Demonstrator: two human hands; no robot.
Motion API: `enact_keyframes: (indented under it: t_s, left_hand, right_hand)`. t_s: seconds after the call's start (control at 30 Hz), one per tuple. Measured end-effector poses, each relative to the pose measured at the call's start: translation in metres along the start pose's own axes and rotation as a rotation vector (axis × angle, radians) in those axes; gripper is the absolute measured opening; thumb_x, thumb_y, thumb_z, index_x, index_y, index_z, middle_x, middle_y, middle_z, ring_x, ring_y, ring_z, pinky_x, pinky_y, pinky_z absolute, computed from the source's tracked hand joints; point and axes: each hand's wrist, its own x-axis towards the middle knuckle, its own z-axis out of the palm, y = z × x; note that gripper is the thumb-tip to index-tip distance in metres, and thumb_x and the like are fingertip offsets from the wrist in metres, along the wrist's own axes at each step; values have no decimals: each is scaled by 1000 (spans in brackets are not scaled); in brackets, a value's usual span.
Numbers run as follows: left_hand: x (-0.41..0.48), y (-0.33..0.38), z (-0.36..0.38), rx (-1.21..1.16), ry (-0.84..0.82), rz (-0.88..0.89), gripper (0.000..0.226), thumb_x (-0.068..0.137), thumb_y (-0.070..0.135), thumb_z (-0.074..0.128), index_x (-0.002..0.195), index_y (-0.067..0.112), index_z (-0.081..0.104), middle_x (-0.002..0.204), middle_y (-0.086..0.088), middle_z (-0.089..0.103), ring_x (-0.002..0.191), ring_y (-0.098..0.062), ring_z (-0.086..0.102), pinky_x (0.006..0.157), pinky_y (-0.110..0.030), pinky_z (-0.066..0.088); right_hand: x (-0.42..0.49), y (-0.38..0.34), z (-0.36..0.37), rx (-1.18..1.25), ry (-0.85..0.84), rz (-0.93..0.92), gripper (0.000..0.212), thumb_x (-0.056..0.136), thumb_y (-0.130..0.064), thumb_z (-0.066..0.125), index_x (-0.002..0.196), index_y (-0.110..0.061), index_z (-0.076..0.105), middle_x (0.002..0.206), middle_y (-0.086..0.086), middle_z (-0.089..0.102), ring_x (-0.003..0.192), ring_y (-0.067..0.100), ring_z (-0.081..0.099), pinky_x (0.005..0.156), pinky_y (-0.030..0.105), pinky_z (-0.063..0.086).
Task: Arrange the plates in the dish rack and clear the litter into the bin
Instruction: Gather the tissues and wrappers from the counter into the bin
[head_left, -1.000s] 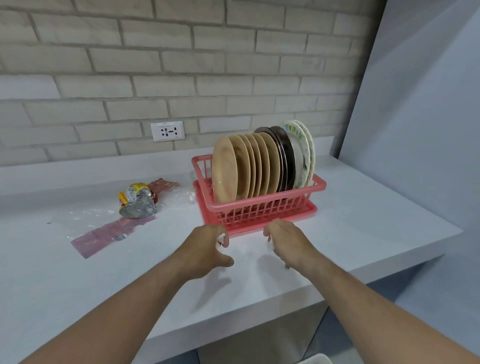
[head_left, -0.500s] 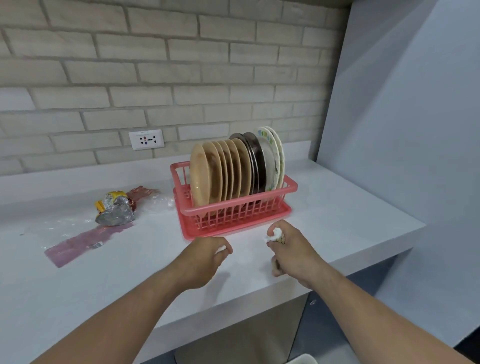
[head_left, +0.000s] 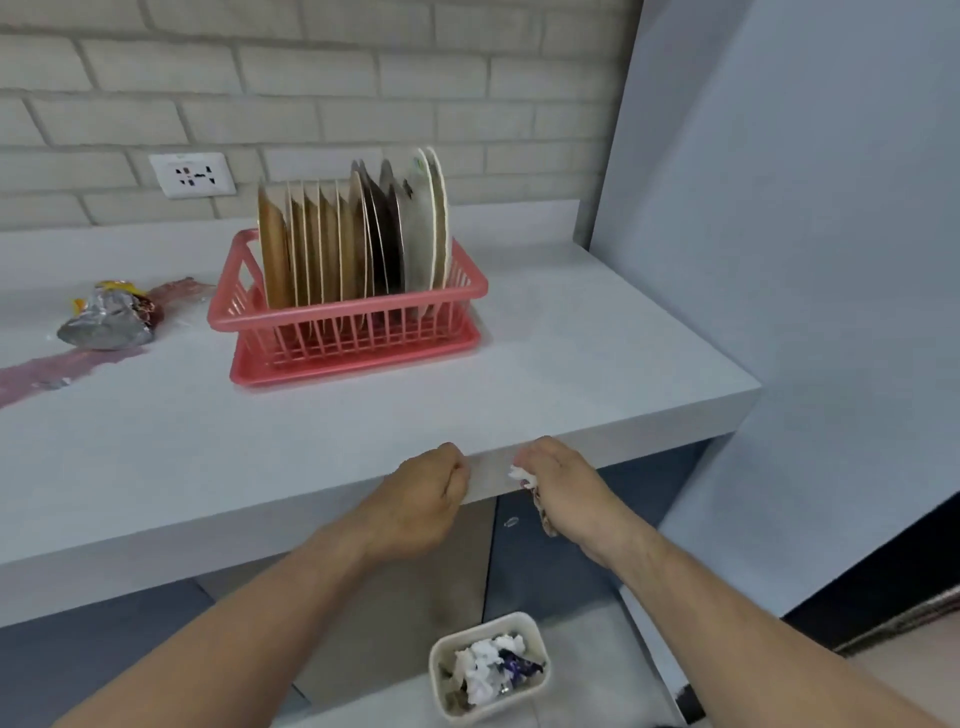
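Note:
Several plates (head_left: 353, 244) stand upright in a pink dish rack (head_left: 332, 312) on the white counter (head_left: 545, 358). My right hand (head_left: 566, 493) grips crumpled white and patterned litter (head_left: 522, 475) just in front of the counter's front edge. My left hand (head_left: 426, 493) is curled into a fist beside it; what it holds is hidden. Below the hands, on the floor, a small white bin (head_left: 491, 667) holds crumpled paper and wrappers. A foil wrapper (head_left: 106, 325) and a pink plastic strip (head_left: 36, 371) lie on the counter left of the rack.
A brick wall with a socket (head_left: 192, 174) stands behind the counter. A grey wall (head_left: 779, 208) closes off the right side. Cabinet fronts (head_left: 545, 551) sit under the counter, behind the bin.
Both hands drew back from in front of the rack to past the counter's edge, the right one carrying litter. My view dropped, and the bin came into sight.

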Motion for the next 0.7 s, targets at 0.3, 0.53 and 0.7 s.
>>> enact_keyframes:
  t_s: [0.3,0.53,0.7]
  left_hand:
    - [12,-42,133,16,-105,-24,20,99,22,34,87,18,50,91,2,50,85,-13,48,78,-26,39]
    - [4,-142,262,43,-271,-104,22,102,25,31,105,19,52,106,2,47,97,-11,46,84,-16,32]
    - [3,-225,361,120,-316,-136,26,100,23,37,117,15,54,116,-3,51,108,-19,49,94,-25,37]
  right_hand:
    - [16,129,-9,16,-11,235,11,92,-17,49,93,-17,60,85,6,58,58,18,52,56,29,44]
    - [41,274,28,1,48,325,14,84,-14,61,92,-24,69,83,0,68,74,18,66,73,33,56]
    - [70,388,68,13,73,336,22,79,-9,66,91,-26,71,82,-5,68,76,13,62,68,23,49]
